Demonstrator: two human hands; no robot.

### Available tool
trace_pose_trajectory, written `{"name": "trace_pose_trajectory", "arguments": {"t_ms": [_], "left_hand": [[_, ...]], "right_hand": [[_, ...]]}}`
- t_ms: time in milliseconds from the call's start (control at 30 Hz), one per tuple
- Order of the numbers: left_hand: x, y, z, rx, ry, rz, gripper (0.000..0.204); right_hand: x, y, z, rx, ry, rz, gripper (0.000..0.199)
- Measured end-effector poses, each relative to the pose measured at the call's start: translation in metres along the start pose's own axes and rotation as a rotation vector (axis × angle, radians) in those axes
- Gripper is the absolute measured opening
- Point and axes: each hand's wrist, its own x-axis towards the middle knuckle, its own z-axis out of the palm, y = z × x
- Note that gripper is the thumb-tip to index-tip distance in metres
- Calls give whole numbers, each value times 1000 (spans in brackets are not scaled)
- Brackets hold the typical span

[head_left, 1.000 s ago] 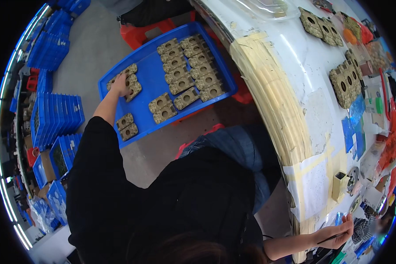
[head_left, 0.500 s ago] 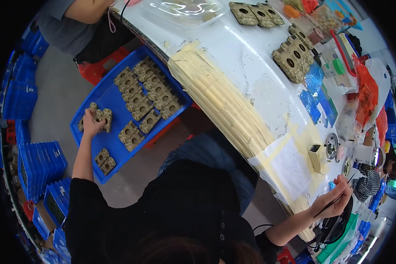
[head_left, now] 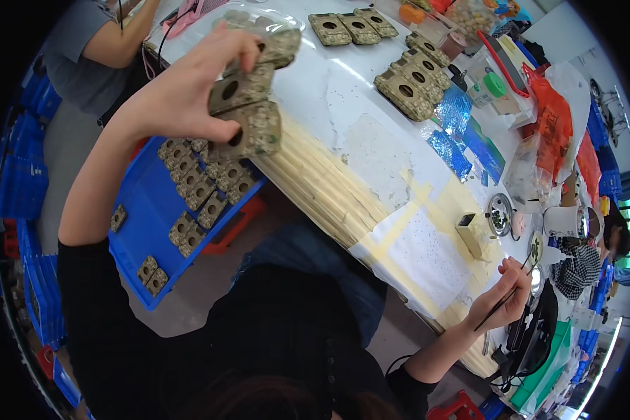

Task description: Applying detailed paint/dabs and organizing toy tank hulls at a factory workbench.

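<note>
Head view: transfer step, we'd guess
L hand: clamped on camo parts, nr blue tray
R hand: apart from L, pinching thin tool
Next move: prob. calls for firm L grip

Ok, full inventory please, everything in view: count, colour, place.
Table: one, white, right side
Tray: one, blue, left of table
Tray pieces: over a dozen, mottled tan, in tray
Table pieces: about seven, mottled tan, far side
Held pieces: three, mottled tan, in left hand
Thin tool: one, dark, in right hand
Paper: one, white, on table
Box: one, pale yellow, beside paper
Bag: at least one, red, table's right
Small clutter: uncounted, mixed, table's right
Crates: several, blue, far left
Other person's sleeve: one, grey, upper left
Left hand: one, bare, left of centre
Right hand: one, bare, lower right
</note>
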Motion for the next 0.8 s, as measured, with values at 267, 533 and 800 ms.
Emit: {"name": "trace_pose_trajectory", "arguments": {"t_ms": [267,533,800], "left_hand": [[104,18,51,107,-482,-12,52],[41,-65,5,55,25,-79,39],[-9,-111,17,492,-34,-330,37]], "right_hand": [[1,1,-5,-54,16,-66,15],[2,-9,-10,-68,6,-162,21],[2,-11,-5,-50,-12,-131,26]]}}
